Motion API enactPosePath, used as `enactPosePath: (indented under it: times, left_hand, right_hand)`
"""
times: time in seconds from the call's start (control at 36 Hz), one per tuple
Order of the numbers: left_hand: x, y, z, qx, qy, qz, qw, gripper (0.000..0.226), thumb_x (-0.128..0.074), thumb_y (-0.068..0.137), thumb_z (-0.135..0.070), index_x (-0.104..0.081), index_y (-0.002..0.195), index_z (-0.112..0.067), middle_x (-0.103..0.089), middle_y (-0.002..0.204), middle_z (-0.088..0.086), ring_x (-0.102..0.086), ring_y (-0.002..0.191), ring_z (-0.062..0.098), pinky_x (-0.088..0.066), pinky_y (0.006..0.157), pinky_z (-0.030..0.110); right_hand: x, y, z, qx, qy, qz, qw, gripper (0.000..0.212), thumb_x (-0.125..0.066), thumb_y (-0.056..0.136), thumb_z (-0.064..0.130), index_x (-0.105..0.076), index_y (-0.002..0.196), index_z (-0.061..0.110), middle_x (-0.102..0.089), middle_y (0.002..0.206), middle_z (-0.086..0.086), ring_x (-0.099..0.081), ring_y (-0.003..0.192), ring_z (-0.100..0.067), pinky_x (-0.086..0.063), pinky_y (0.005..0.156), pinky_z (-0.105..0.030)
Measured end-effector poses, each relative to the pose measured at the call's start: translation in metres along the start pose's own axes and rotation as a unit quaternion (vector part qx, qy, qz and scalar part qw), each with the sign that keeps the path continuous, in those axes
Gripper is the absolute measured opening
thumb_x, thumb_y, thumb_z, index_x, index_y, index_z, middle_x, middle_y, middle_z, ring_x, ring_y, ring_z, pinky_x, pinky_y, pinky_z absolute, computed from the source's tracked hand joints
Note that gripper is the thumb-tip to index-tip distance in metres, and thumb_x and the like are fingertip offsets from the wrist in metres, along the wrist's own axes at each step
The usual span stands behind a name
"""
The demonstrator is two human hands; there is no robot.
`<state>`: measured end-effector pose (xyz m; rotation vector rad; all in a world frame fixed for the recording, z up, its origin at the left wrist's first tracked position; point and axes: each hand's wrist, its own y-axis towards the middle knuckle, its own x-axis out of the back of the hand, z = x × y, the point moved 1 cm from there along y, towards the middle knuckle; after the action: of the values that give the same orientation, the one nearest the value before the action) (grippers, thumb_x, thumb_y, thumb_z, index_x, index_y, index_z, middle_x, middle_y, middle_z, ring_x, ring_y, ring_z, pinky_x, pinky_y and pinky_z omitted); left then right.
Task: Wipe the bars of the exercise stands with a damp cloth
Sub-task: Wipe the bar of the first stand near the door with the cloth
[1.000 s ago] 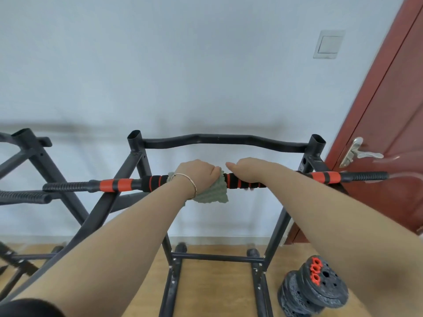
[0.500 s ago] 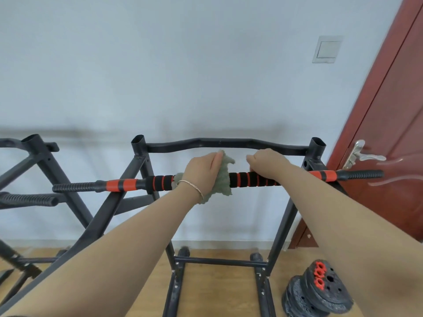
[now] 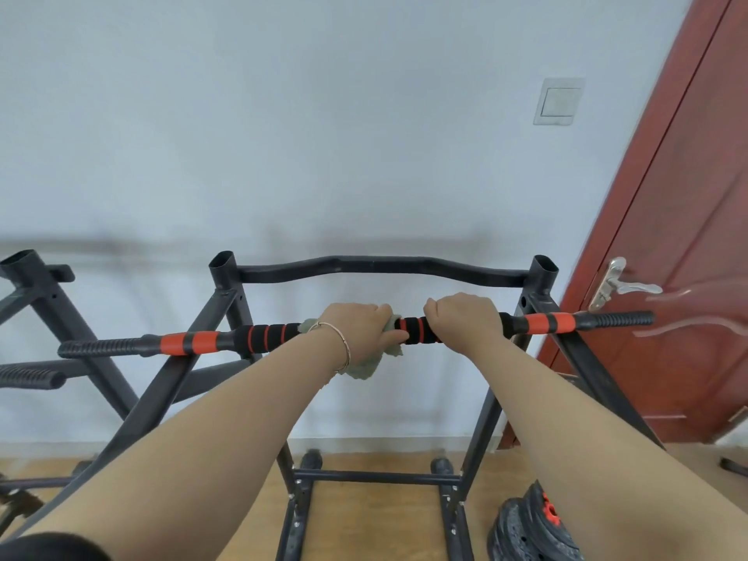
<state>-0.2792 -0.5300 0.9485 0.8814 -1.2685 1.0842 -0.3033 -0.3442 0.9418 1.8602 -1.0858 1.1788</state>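
Observation:
A black bar with orange bands (image 3: 267, 336) lies across the black exercise stand (image 3: 226, 285). My left hand (image 3: 362, 323) grips a grey-green cloth (image 3: 364, 368) wrapped round the bar's foam middle; the cloth's loose end hangs below my wrist. My right hand (image 3: 465, 317) grips the same bar just to the right, with a short stretch of foam showing between the two hands. A curved black top bar (image 3: 384, 265) runs behind, between the stand's two uprights.
A second black stand (image 3: 36, 285) is at the left. Black weight plates with orange hubs (image 3: 530, 524) sit on the wooden floor at lower right. A red-brown door with a silver handle (image 3: 619, 283) is at the right, a wall switch (image 3: 558, 101) above.
The cloth, bunched up above the bar half a second ago, now hangs below it under my left hand. My right hand has stayed on the bar beside it.

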Motion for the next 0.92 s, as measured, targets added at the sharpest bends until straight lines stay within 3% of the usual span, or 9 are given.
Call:
enactPosePath:
  times: [0.08, 0.14, 0.25, 0.39, 0.56, 0.64, 0.72, 0.83, 0.92]
  left_hand:
    - [0.012, 0.003, 0.001, -0.006, -0.006, 0.056, 0.998, 0.028, -0.034, 0.102, -0.044, -0.047, 0.118, -0.025, -0.055, 0.091, -0.004, -0.059, 0.088, 0.025, -0.051, 0.081, 0.043]
    - [0.017, 0.007, 0.003, 0.034, -0.085, 0.102, 0.991, 0.047, -0.021, 0.104, -0.051, -0.055, 0.117, -0.021, -0.064, 0.103, 0.005, -0.060, 0.098, 0.027, -0.046, 0.091, 0.043]
    - [0.011, 0.017, 0.008, 0.045, -0.093, 0.079, 0.992, 0.047, -0.024, 0.103, -0.042, -0.059, 0.097, -0.012, -0.062, 0.093, 0.006, -0.057, 0.083, 0.021, -0.041, 0.075, 0.034]
    - [0.006, 0.007, 0.003, 0.035, 0.004, 0.000, 0.999, 0.015, -0.038, 0.101, -0.020, -0.049, 0.100, -0.010, -0.049, 0.074, 0.001, -0.047, 0.066, 0.019, -0.041, 0.059, 0.032]
    - [0.004, -0.010, -0.007, 0.025, 0.101, -0.037, 0.994, 0.010, -0.051, 0.097, -0.022, -0.046, 0.102, -0.015, -0.049, 0.068, 0.000, -0.049, 0.058, 0.019, -0.048, 0.057, 0.032]
    - [0.002, -0.014, -0.010, 0.015, 0.113, -0.042, 0.993, 0.023, -0.057, 0.095, -0.024, -0.047, 0.113, -0.014, -0.041, 0.066, -0.002, -0.051, 0.063, 0.021, -0.046, 0.057, 0.032]
    - [0.000, -0.013, -0.010, 0.025, 0.107, -0.052, 0.993, 0.024, -0.057, 0.094, -0.023, -0.046, 0.114, -0.014, -0.041, 0.066, -0.001, -0.052, 0.064, 0.022, -0.044, 0.056, 0.031]
    - [-0.002, -0.011, -0.009, 0.043, 0.092, -0.045, 0.994, 0.021, -0.056, 0.095, -0.026, -0.047, 0.111, -0.015, -0.046, 0.068, -0.001, -0.055, 0.066, 0.022, -0.046, 0.058, 0.032]
    - [0.002, -0.007, -0.005, 0.064, 0.070, -0.021, 0.995, 0.014, -0.051, 0.097, -0.022, -0.047, 0.108, -0.015, -0.049, 0.073, 0.000, -0.056, 0.071, 0.023, -0.046, 0.060, 0.034]
  right_hand:
    - [-0.009, -0.007, 0.005, -0.020, 0.016, -0.069, 0.997, 0.013, -0.065, 0.085, 0.017, -0.055, 0.090, 0.014, -0.045, 0.059, 0.002, -0.049, 0.051, -0.021, -0.041, 0.050, -0.027]
    - [-0.015, -0.014, 0.010, -0.042, 0.051, -0.133, 0.989, 0.016, -0.072, 0.081, 0.023, -0.059, 0.077, 0.014, -0.043, 0.053, 0.002, -0.045, 0.045, -0.019, -0.045, 0.048, -0.026]
    - [-0.022, -0.017, 0.012, -0.058, 0.070, -0.198, 0.976, 0.024, -0.079, 0.072, 0.020, -0.058, 0.065, 0.012, -0.048, 0.048, -0.001, -0.043, 0.040, -0.019, -0.046, 0.045, -0.026]
    - [-0.007, -0.003, 0.003, -0.026, 0.061, -0.008, 0.998, 0.007, -0.058, 0.089, 0.019, -0.054, 0.088, 0.014, -0.050, 0.069, 0.000, -0.051, 0.062, -0.020, -0.040, 0.055, -0.028]
    - [0.026, 0.024, -0.003, -0.079, 0.268, 0.158, 0.947, 0.051, -0.024, 0.103, 0.048, -0.055, 0.080, 0.015, -0.063, 0.084, -0.006, -0.059, 0.072, -0.021, -0.049, 0.075, -0.037]
    - [0.020, 0.020, 0.012, -0.076, 0.329, 0.212, 0.917, 0.058, -0.024, 0.102, 0.050, -0.061, 0.084, 0.009, -0.071, 0.069, -0.006, -0.068, 0.056, -0.022, -0.057, 0.077, -0.036]
    - [0.015, 0.018, 0.015, -0.075, 0.278, 0.154, 0.945, 0.050, -0.024, 0.100, 0.039, -0.058, 0.079, 0.009, -0.069, 0.066, -0.006, -0.064, 0.052, -0.023, -0.055, 0.072, -0.034]
    - [0.009, 0.010, 0.015, 0.013, 0.138, 0.023, 0.990, 0.014, -0.037, 0.099, 0.018, -0.048, 0.101, 0.009, -0.050, 0.067, -0.002, -0.043, 0.054, -0.019, -0.036, 0.049, -0.029]
    - [0.003, -0.001, 0.019, 0.010, 0.081, -0.049, 0.995, 0.031, -0.024, 0.096, 0.024, -0.053, 0.089, 0.014, -0.041, 0.057, 0.002, -0.039, 0.048, -0.020, -0.027, 0.046, -0.027]
